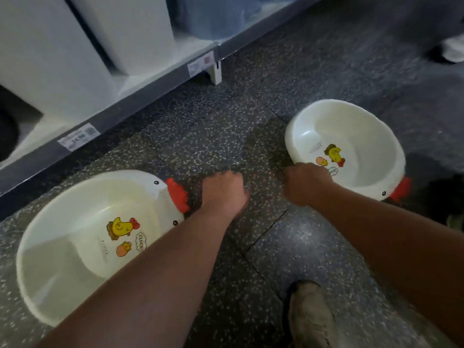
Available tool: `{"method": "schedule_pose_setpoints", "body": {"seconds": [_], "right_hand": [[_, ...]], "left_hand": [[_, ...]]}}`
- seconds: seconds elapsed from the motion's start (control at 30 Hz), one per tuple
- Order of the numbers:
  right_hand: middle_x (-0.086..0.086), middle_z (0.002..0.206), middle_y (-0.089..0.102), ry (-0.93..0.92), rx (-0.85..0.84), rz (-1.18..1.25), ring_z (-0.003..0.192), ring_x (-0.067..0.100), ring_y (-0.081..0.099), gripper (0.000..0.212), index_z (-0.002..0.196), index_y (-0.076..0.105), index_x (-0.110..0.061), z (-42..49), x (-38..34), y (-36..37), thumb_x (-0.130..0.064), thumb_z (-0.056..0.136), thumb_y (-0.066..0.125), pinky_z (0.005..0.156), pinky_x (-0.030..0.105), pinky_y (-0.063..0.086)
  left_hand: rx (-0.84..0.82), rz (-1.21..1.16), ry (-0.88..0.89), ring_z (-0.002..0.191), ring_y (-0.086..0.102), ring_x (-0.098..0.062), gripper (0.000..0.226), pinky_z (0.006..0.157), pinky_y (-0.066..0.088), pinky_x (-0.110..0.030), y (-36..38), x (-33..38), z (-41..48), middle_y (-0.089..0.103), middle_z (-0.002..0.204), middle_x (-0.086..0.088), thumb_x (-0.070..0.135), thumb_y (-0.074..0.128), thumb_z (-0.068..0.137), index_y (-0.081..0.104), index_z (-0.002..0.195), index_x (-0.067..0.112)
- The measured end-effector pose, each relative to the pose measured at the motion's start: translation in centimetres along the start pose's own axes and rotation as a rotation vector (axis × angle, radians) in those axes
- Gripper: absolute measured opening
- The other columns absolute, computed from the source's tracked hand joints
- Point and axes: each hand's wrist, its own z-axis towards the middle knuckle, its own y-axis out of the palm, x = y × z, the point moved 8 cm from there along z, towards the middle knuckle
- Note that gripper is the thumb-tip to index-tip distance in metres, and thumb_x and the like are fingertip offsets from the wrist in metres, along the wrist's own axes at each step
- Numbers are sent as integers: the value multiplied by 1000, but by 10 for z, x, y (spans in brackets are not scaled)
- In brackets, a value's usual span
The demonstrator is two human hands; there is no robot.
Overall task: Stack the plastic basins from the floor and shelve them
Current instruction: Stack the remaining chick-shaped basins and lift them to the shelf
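Observation:
Two white plastic basins with a chicken print and a red comb stand on the speckled floor. The left basin (75,237) lies near the shelf, partly covered by my left forearm. The right basin (351,136) stands further off. My left hand (223,192) hovers over bare floor just right of the left basin's red comb (177,195), fingers curled under and holding nothing. My right hand (307,183) is at the near left rim of the right basin, its fingers curled over that rim and its fingertips hidden.
A low grey shelf (140,96) with price tags runs along the left, holding tall white bins (50,59). My shoe (310,317) is on the floor at the bottom. Another person's white shoe (453,50) shows at the far right.

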Motion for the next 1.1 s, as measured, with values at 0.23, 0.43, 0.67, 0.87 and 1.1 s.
{"method": "schedule_pose_setpoints", "body": {"seconds": [0.23,0.43,0.67,0.87,1.1], "right_hand": [[15,110,58,149,12,142,101,31,57,29,117,44,-5,44,58,44,-17,91,45,73,38,42],[20,103,62,114,28,287,91,36,62,32,120,43,-3,50,48,63,-8,89,50,71,40,47],[8,105,63,-230,-22,180,89,29,63,35,119,43,-13,18,-30,70,-14,85,52,70,35,45],[9,128,58,-333,-159,233,127,27,45,39,123,60,-14,0,-41,84,-33,90,49,108,38,33],[26,156,-4,282,-30,206,143,45,0,94,149,-3,2,19,48,84,-38,88,57,117,49,8]], "left_hand": [[-75,-46,-88,104,54,-30,32,70,34,-36,25,13,47,52,112,-6,40,45,90,56,108,16],[-67,-89,-185,108,53,-30,30,72,34,-34,35,-1,54,52,119,-7,37,43,93,49,115,17],[-53,-272,-468,115,50,-35,67,80,39,-40,45,-19,45,40,140,-16,43,38,92,11,147,17],[-133,-551,-643,120,46,-35,83,95,39,-42,77,-51,15,38,141,-16,27,47,93,-13,148,19],[17,-923,-823,118,45,-33,82,92,42,-40,87,-52,8,26,146,-15,9,45,91,-11,148,29]]}}
